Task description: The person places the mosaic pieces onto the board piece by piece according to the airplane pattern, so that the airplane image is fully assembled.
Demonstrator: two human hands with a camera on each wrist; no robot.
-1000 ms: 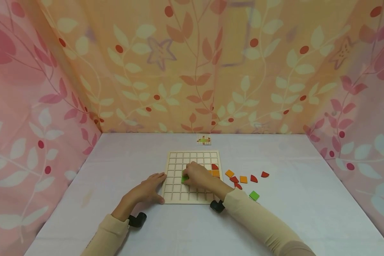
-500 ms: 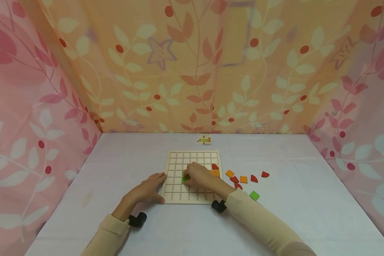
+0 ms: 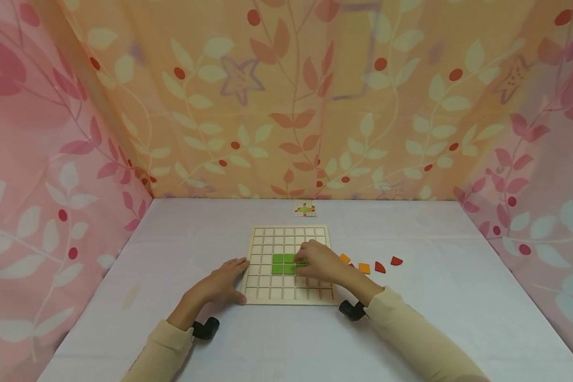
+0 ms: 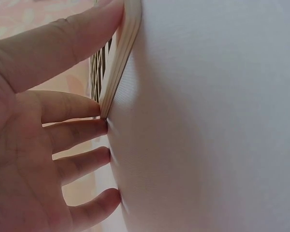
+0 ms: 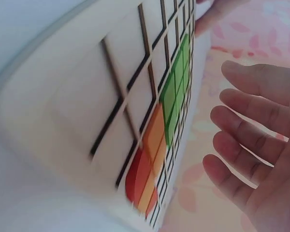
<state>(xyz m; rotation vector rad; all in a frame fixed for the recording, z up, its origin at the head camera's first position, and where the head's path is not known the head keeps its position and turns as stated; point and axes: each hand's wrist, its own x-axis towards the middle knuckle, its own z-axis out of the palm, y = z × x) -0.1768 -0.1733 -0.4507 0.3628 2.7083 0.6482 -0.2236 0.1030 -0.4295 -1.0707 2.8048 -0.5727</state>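
A pale wooden grid board (image 3: 262,281) lies on the table with square green tiles (image 3: 277,268) in its middle cells. My left hand (image 3: 222,280) rests at the board's left side, thumb touching its edge near the front corner, fingers spread along it. Over the right half of the board is my right hand (image 3: 322,260), covering some cells. The right wrist view shows this hand's fingers (image 5: 246,106) loosely extended, apart from the board, with nothing held. Orange tiles (image 5: 154,135) and red rounded pieces (image 5: 134,179) sit in the grid beside the green ones.
Loose red quarter-round pieces (image 3: 380,267) and orange squares (image 3: 364,268) lie right of the board, partly hidden by the right arm. A small pattern card (image 3: 305,208) lies behind the board. Patterned cloth walls (image 3: 286,106) enclose the table's back and sides.
My right hand has moved rightward off the left green tiles, leaving them uncovered. Its forearm now hides the loose green tile and some red pieces. The left hand stays at the board's edge.
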